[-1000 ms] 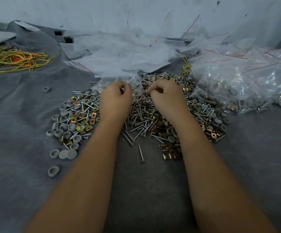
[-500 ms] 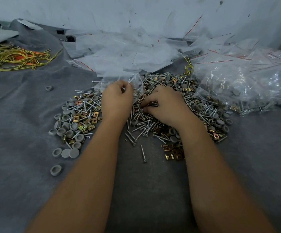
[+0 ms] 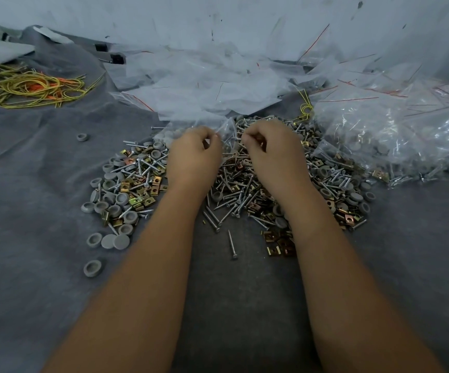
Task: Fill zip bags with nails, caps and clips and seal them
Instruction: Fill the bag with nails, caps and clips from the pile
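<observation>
A wide heap of silver nails [image 3: 234,200], grey round caps [image 3: 115,211] and brass clips [image 3: 277,243] lies on the grey cloth [image 3: 43,265]. Over the far side of the heap my left hand [image 3: 193,154] pinches the edge of a clear zip bag [image 3: 226,130]. My right hand [image 3: 271,149] is raised beside the bag's mouth, fingers curled around small parts; a brass clip shows between them. What lies inside the bag is hard to tell.
Empty clear zip bags [image 3: 196,84] with red seal lines are piled behind the heap. Filled bags [image 3: 384,138] lie at the right. Yellow and orange cords [image 3: 29,87] lie at the far left. Loose caps [image 3: 93,267] sit near the front left.
My right hand dipped down into the heap half a second ago and has come back up to the bag's mouth with parts. My left hand kept its hold on the bag.
</observation>
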The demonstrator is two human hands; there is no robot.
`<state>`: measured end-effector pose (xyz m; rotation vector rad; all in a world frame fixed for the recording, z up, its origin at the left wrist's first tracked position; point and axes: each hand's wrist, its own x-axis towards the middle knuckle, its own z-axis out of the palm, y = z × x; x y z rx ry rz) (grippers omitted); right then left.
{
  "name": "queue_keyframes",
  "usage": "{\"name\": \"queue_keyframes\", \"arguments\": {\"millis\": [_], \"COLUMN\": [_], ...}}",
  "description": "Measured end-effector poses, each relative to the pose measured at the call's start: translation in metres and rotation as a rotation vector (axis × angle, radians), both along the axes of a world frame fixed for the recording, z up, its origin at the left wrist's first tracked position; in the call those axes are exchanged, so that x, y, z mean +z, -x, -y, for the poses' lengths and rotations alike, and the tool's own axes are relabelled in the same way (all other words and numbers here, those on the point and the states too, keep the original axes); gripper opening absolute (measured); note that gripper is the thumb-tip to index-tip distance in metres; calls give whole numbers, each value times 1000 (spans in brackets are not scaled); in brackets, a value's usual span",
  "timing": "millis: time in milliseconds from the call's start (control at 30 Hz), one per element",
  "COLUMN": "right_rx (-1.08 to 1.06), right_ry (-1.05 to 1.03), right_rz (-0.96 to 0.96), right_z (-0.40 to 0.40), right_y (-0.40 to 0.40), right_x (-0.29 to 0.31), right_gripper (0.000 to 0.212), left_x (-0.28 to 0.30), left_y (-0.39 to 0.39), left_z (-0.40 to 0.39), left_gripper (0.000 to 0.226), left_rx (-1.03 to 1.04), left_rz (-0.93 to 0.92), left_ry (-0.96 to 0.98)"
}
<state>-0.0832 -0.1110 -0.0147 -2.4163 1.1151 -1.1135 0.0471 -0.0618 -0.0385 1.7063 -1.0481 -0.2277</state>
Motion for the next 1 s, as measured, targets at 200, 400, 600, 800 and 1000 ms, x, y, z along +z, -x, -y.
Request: {"name": "queue_keyframes", "arguments": {"millis": [200,400,600,800,1000], "right_rx": [80,-11,-121,-53,-73], "right_ry": [-33,-86,-116,-231,-162], "right_rz": [-34,104,-195,-511,-405], "right_z": [0,1,4,1,2], "right_y": [-5,-2,7,6,5], "right_x": [-4,-1,0,0,-2], "right_gripper": [20,32,31,36,19], "left_x": [2,-2,5,3,-3], "left_y": [4,-3,-4,-4,-2], "left_z": [-1,2,0,2,4], "left_gripper": [16,23,21,20,20], "left_rx": [-89,59,204,136,30], "left_rz": [108,53,-86,-82,-3], "left_ry": [-10,-10,163,106,-5]}}
